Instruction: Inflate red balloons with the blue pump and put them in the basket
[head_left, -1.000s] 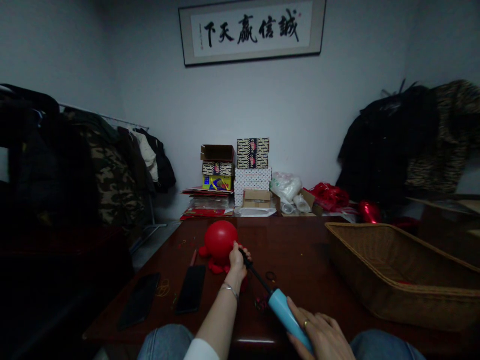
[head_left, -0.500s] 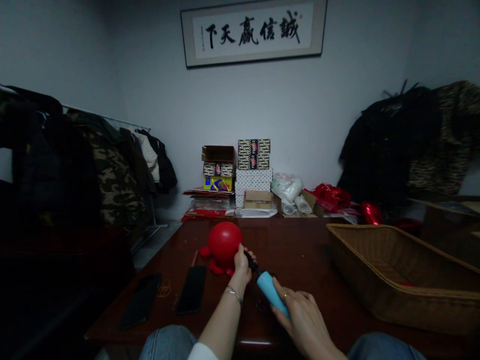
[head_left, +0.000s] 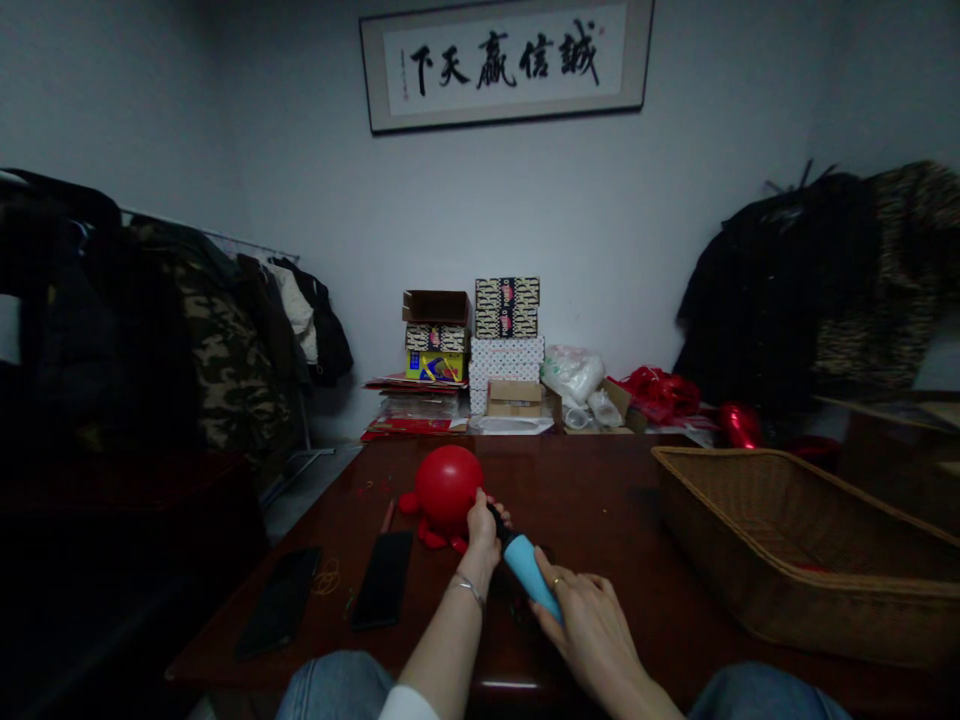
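Note:
A round red balloon [head_left: 448,484] stands over the table, with smaller red lobes [head_left: 433,532] around its lower side. My left hand [head_left: 484,522] is closed at the balloon's right side, where the black nozzle end [head_left: 498,520] of a hand pump meets it; the balloon's neck is hidden in my fingers. My right hand [head_left: 589,615] wraps round the light blue body [head_left: 534,578] of the balloon pump, which slants down to the right from my left hand. Something small and dark lies on the table below the pump, too dim to name.
Two dark phones [head_left: 382,580] and yellow rubber bands [head_left: 326,577] lie on the left of the brown table [head_left: 600,470]. A large wicker basket [head_left: 795,560] takes up the right side. Stacked boxes [head_left: 507,360] and plastic bags [head_left: 574,375] stand beyond the far edge.
My right hand has pushed the blue pump body up and left toward my left hand, so less of the black part shows. My left hand and the balloon stay nearly in place.

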